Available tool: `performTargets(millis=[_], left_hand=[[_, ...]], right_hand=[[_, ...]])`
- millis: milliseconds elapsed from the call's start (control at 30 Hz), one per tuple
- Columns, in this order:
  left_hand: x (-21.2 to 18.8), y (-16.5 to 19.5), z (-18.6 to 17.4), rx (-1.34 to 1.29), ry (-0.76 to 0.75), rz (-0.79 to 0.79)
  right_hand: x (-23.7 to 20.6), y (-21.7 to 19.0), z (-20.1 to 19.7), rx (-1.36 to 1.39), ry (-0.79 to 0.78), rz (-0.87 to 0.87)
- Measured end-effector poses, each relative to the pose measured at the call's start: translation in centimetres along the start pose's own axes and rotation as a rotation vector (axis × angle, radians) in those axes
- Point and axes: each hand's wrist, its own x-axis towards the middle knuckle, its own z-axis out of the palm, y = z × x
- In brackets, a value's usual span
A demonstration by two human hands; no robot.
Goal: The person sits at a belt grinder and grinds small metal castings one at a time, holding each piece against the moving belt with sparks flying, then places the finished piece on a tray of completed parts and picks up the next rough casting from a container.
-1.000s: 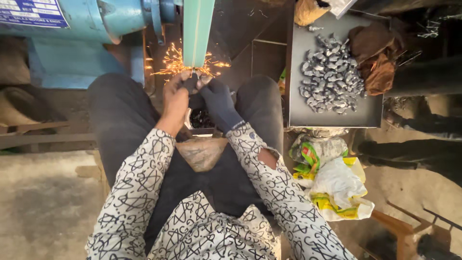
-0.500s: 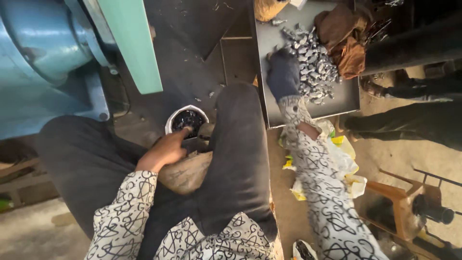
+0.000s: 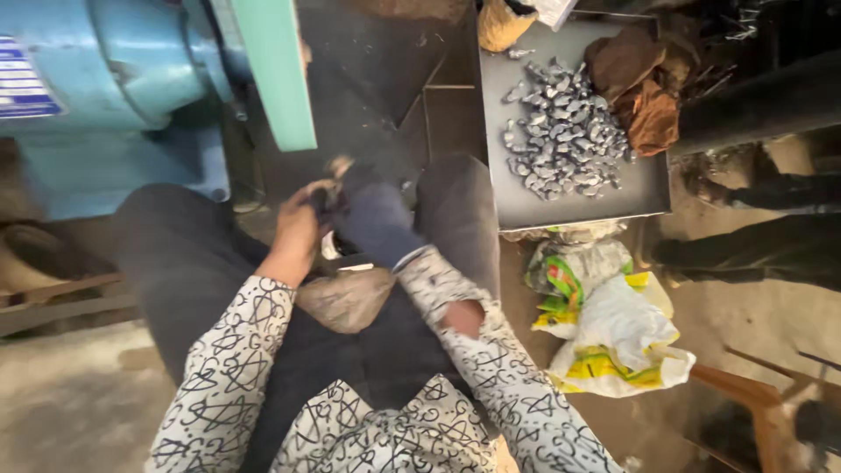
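Note:
My bare left hand (image 3: 298,226) and my right hand (image 3: 375,219), in a dark blue glove, meet above my knees, fingers closed together on a small metal piece (image 3: 336,168) that is blurred and mostly hidden. They sit just below the green grinder arm (image 3: 273,74), apart from it. A grey metal tray (image 3: 574,210) at the right holds a heap of small metal pieces (image 3: 561,131). A white-rimmed bowl (image 3: 329,250) is mostly hidden under my hands, and a brownish cloth pouch (image 3: 346,300) lies in my lap.
A blue motor housing (image 3: 105,79) fills the upper left. Brown rags (image 3: 639,88) lie on the tray's far corner. White, yellow and green bags (image 3: 613,328) lie on the floor by my right knee. Another person's dark-clad legs (image 3: 753,236) are at the right.
A second ago both hands were at the grinder with sparks flying. My right hand then reached to the tray's heap and has come back to meet my left hand.

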Motion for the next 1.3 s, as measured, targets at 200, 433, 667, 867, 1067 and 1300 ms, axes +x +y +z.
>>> performTargets(millis=[200,433,667,867,1067,1300], left_hand=[[-3.1,2.1,-3.0,0.727,-0.022,0.624],[-1.5,2.8,-3.0,0.267,-0.088,0.616],[-2.5,4.4,-2.2,0.011,0.092,0.054],[-2.0,5.2,-1.3,-0.193,-0.136,-0.085],[-2.5,4.9,-0.9,-0.182,-0.339,0.087],[-0.2,5.9,-0.3,-0.306,-0.278,0.015]], right_hand=[[-0.9,1.2,3.3,0.212,-0.04,-0.059],[-1.6,1.4,5.6,1.448,-0.552,0.616],[-1.5,-1.5,4.1,1.675,-0.638,0.759],[0.9,-1.8,4.6,1.689,-0.569,0.839],[3.5,-0.3,4.9,1.839,-0.534,0.801],[4.2,-0.2,6.0,1.816,-0.499,0.796]])
